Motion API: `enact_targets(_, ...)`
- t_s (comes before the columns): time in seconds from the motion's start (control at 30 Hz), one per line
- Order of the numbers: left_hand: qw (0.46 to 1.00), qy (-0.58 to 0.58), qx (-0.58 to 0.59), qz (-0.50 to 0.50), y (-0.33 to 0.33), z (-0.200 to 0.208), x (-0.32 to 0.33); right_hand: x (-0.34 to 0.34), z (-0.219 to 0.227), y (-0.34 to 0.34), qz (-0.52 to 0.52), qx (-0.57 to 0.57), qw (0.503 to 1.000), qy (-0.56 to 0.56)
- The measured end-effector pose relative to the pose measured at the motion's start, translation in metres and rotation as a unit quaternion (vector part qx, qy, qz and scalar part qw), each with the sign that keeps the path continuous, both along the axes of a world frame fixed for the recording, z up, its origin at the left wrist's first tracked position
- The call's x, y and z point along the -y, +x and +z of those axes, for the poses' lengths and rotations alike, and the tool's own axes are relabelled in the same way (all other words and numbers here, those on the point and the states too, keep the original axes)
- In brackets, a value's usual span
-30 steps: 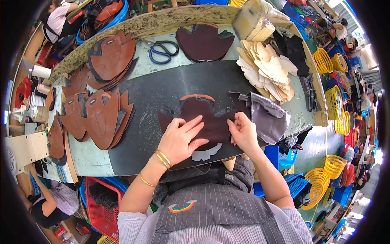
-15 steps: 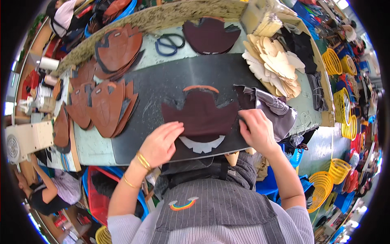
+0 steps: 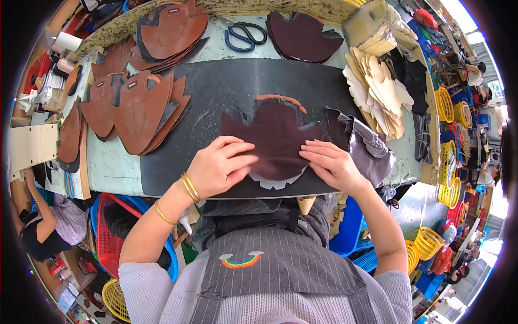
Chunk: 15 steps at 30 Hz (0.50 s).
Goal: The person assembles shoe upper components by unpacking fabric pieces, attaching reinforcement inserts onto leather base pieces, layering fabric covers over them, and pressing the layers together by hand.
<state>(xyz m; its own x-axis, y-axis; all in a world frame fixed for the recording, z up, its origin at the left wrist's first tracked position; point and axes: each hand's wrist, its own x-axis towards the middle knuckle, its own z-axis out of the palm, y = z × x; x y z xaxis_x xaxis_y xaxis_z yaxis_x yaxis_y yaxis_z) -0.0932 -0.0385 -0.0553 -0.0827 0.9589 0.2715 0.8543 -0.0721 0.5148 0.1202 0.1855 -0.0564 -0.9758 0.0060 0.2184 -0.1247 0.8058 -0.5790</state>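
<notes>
In the head view, the left hand (image 3: 220, 164) and right hand (image 3: 335, 163) now reach further over the one maroon piece (image 3: 283, 137) on the black mat (image 3: 216, 81), fingers fairly straight, resting on it. Beyond lies one pair of scissors (image 3: 241, 49).

Open lane showing toward eleven

From the maroon piece (image 3: 278, 137), black mat (image 3: 226, 81) is lying bare between ten and twelve. A brown stack (image 3: 141, 116) is blocking nine, cream pieces (image 3: 377, 92) two, crumpled grey material (image 3: 371, 154) three; the left hand (image 3: 218, 164) is filling eight, the right hand (image 3: 335, 163) four.
</notes>
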Motion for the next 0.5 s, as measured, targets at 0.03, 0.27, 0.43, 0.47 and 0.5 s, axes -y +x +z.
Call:
enact_targets(0.03,1.000,-0.017,0.006,-0.001,0.003,-0.001,0.002,0.000,-0.002,0.001,-0.006,0.010,0.999,-0.037)
enact_targets(0.27,0.992,-0.059,0.059,-0.099,0.010,0.002,0.007,-0.006,0.007,0.002,0.040,0.027,0.995,-0.089)
enact_targets(0.43,0.954,-0.059,0.291,0.042,0.004,-0.001,-0.009,0.015,0.016,-0.034,0.034,-0.042,0.994,-0.096)
enact_targets(0.47,0.949,-0.062,0.304,0.051,0.003,-0.005,-0.016,0.024,0.013,-0.043,0.046,-0.048,0.993,-0.094)
enact_targets(0.5,0.949,-0.068,0.306,0.045,0.002,-0.006,-0.021,0.035,0.009,-0.051,0.067,-0.055,0.991,-0.098)
